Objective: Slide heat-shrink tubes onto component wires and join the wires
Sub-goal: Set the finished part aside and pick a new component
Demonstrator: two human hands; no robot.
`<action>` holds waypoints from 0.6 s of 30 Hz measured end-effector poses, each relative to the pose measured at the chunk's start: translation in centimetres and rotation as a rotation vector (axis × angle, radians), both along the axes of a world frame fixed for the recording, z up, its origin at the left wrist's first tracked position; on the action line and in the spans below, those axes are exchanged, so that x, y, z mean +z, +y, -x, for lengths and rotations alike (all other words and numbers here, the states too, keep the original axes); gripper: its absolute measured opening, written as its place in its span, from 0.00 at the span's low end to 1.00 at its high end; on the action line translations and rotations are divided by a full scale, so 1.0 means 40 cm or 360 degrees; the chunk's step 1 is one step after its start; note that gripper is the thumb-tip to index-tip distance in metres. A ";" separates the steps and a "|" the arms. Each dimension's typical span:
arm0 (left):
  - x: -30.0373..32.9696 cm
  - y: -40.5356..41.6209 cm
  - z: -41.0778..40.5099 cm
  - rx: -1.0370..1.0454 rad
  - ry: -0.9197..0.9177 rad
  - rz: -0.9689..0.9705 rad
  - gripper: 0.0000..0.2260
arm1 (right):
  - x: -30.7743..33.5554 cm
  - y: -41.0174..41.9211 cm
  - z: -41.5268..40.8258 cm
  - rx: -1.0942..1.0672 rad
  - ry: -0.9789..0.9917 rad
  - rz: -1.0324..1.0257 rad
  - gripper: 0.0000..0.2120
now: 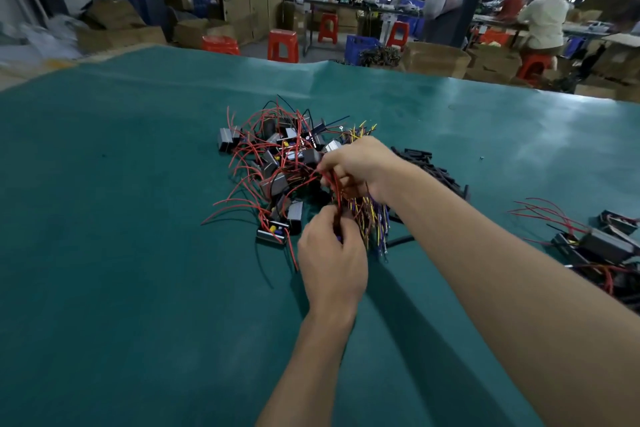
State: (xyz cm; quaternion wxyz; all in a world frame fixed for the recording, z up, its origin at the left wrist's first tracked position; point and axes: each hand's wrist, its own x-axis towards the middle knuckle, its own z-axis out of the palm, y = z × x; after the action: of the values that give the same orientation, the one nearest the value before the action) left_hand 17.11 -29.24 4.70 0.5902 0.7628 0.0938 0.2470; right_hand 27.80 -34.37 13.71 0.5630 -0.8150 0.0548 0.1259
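A heap of small grey box components (277, 163) with red and black wires lies in the middle of the green table cover (121, 218). My right hand (360, 166) pinches red wires at the heap's right edge. Just below it, my left hand (330, 253) is closed around the lower ends of the same red wires (335, 191). A bundle of yellow and purple wires (372, 218) lies under and between both hands. Black heat-shrink tubes (436, 166) are piled behind my right wrist.
A second group of grey components with red wires (602, 243) lies at the right edge. Beyond the table's far edge stand red stools (283, 45), cardboard boxes (436, 59) and a blue crate (360, 47). People sit at a bench at the back right.
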 end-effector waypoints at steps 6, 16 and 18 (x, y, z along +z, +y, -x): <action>0.001 0.003 0.000 0.0135 -0.0085 -0.0010 0.12 | 0.067 0.022 -0.026 -0.0104 -0.0216 0.0095 0.05; -0.005 0.000 0.003 0.0102 -0.0128 -0.0130 0.23 | 0.224 0.071 -0.083 -0.0186 -0.0734 0.0480 0.07; -0.006 0.001 0.007 0.0094 -0.0127 -0.0184 0.24 | 0.244 0.079 -0.091 -0.0114 -0.0715 0.0489 0.07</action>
State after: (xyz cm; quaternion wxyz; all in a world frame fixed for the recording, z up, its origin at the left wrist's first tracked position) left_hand 16.84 -29.21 4.45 0.5408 0.7821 0.0783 0.2995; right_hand 31.46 -31.23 23.48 0.4349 -0.8959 -0.0240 -0.0879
